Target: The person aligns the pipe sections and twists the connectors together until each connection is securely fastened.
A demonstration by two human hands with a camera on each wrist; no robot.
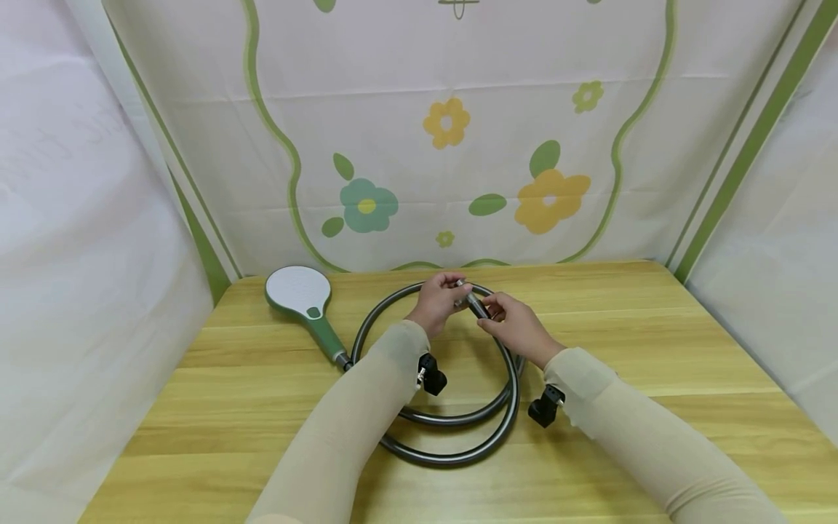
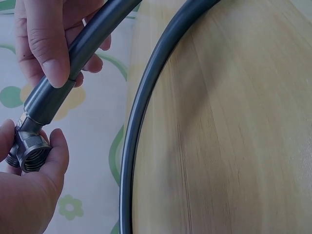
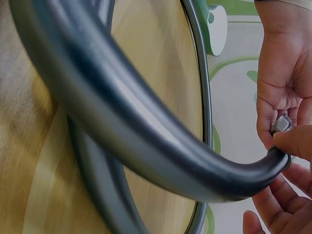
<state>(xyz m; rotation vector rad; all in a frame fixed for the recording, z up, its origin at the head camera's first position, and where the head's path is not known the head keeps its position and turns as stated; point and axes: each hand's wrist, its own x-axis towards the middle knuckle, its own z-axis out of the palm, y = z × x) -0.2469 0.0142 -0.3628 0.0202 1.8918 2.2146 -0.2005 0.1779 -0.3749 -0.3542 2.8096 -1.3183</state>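
Note:
My left hand (image 1: 435, 302) grips a small metal fitting (image 2: 33, 146) between thumb and fingers. In the left wrist view the fitting's threaded opening faces outward, and its neck meets the sleeve at the end of a dark grey shower hose (image 1: 452, 461). My right hand (image 1: 520, 329) pinches that hose end (image 2: 53, 95) just behind the fitting, thumb on one side and fingers on the other. From there the hose loops in coils on the table below. A green-handled shower head (image 1: 298, 290) with a white face lies at the left, joined to the hose's other end.
The wooden table (image 1: 655, 437) backs onto a white cloth wall (image 1: 393, 58) printed with flowers. White cloth sides (image 1: 85, 255) stand at left and right. A small black camera (image 1: 432, 375) hangs below each wrist, above the coils and table.

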